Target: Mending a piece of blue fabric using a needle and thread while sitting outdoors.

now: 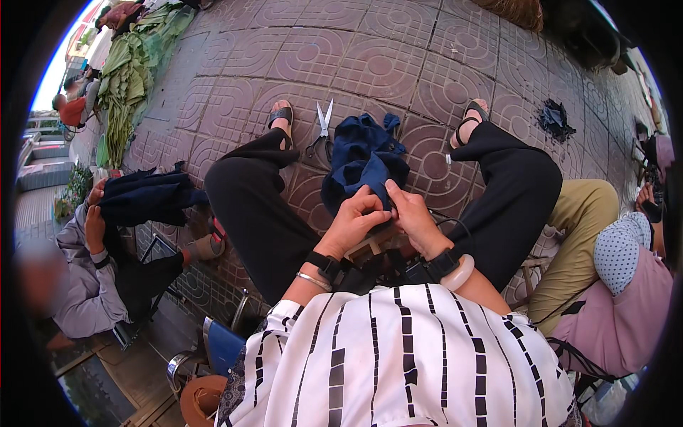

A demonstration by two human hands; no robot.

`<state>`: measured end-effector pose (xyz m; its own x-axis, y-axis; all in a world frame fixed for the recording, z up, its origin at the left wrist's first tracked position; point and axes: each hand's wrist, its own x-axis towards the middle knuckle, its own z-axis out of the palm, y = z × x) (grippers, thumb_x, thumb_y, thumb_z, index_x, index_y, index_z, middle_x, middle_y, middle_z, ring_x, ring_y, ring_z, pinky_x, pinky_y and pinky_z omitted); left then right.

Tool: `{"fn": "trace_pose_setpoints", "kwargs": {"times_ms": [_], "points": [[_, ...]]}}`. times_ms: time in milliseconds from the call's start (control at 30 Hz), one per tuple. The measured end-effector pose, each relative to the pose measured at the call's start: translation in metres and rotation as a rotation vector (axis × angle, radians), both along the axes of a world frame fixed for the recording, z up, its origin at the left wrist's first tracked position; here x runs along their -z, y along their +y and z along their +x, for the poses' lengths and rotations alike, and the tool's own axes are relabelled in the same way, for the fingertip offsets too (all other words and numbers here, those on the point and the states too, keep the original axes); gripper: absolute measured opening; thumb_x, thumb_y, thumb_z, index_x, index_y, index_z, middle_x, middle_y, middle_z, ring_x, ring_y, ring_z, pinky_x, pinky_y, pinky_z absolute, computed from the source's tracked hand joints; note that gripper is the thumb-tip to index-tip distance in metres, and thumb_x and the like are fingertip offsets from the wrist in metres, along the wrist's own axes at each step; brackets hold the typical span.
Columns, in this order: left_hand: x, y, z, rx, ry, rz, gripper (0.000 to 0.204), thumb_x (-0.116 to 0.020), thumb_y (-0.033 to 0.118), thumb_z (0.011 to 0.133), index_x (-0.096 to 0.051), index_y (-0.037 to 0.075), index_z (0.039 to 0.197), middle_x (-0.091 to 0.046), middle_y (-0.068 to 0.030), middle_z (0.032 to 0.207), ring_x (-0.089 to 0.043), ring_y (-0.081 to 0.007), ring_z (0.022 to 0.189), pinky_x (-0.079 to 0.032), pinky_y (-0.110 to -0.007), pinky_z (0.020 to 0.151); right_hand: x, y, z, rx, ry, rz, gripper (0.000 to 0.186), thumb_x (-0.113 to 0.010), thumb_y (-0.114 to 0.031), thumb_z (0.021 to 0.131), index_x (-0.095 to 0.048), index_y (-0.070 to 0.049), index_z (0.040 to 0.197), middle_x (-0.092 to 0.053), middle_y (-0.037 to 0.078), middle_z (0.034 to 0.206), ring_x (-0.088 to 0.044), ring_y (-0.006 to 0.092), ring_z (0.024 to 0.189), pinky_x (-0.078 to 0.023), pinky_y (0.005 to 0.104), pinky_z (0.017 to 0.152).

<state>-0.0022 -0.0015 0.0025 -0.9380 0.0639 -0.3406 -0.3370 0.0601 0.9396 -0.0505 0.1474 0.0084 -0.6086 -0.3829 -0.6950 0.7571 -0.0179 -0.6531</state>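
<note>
Between my knees, a dark navy blue cloth [359, 153] hangs down toward the paving. My left hand [356, 219] pinches its near edge, thumb against curled fingers. Close beside it, my right hand [413, 213] grips the same edge, with the thumb pointing forward along the fabric. The two hands almost touch. Whatever lies under the fingertips is too small to make out. A pair of scissors [324, 128] with dark handles lies on the ground left of the cloth, blades spread and pointing away. A small navy scrap [391, 122] sits at the cloth's far right.
A seated person [92, 263] on the left holds another dark cloth [149, 198]. To the right sits someone in khaki trousers [580, 235]. Dark scraps [555, 119] lie on the patterned paving [313, 53]. Large green leaves [124, 85] are heaped at the far left.
</note>
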Motion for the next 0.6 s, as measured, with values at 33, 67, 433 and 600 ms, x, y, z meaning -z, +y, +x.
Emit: {"fn": "trace_pose_setpoints", "kwargs": {"times_ms": [33, 67, 433, 600], "points": [[0.0009, 0.0002, -0.0001, 0.002, 0.009, 0.005, 0.019, -0.069, 0.007, 0.077, -0.052, 0.002, 0.068, -0.034, 0.0026, 0.081, -0.037, -0.0065, 0.069, -0.029, -0.022, 0.061, 0.0002, 0.0002, 0.0000, 0.001, 0.006, 0.005, 0.040, -0.052, -0.046, 0.093, -0.054, -0.011, 0.074, -0.041, -0.006, 0.058, -0.034, 0.0038, 0.042, -0.023, 0.0195, 0.038], [0.0013, 0.0004, -0.0002, 0.005, 0.017, 0.009, 0.019, -0.069, 0.007, 0.077, -0.052, 0.002, 0.069, -0.034, 0.0027, 0.081, -0.037, -0.0063, 0.069, -0.029, -0.022, 0.061, 0.0002, 0.0003, 0.0001, 0.002, 0.012, 0.009, 0.040, -0.051, -0.046, 0.093, -0.054, -0.011, 0.073, -0.041, -0.006, 0.058, -0.034, 0.0038, 0.042, -0.023, 0.0194, 0.038], [0.0032, 0.0005, -0.0010, 0.000, -0.011, 0.034, 0.018, -0.068, 0.006, 0.078, -0.053, 0.002, 0.070, -0.036, 0.0029, 0.083, -0.038, -0.0058, 0.071, -0.030, -0.021, 0.062, 0.0049, 0.0000, 0.0005, 0.020, 0.031, 0.018, 0.041, -0.052, -0.046, 0.093, -0.057, -0.009, 0.076, -0.042, -0.005, 0.057, -0.035, 0.0048, 0.042, -0.025, 0.0205, 0.039], [-0.0032, 0.0038, -0.0033, -0.061, 0.001, 0.059, 0.020, -0.069, 0.009, 0.077, -0.052, 0.001, 0.068, -0.039, 0.0010, 0.082, -0.041, -0.0072, 0.070, -0.035, -0.022, 0.063, 0.0052, 0.0011, -0.0003, 0.028, -0.020, -0.013, 0.041, -0.051, -0.048, 0.093, -0.054, -0.011, 0.076, -0.044, -0.004, 0.058, -0.034, 0.0050, 0.041, -0.025, 0.0206, 0.039]]}}
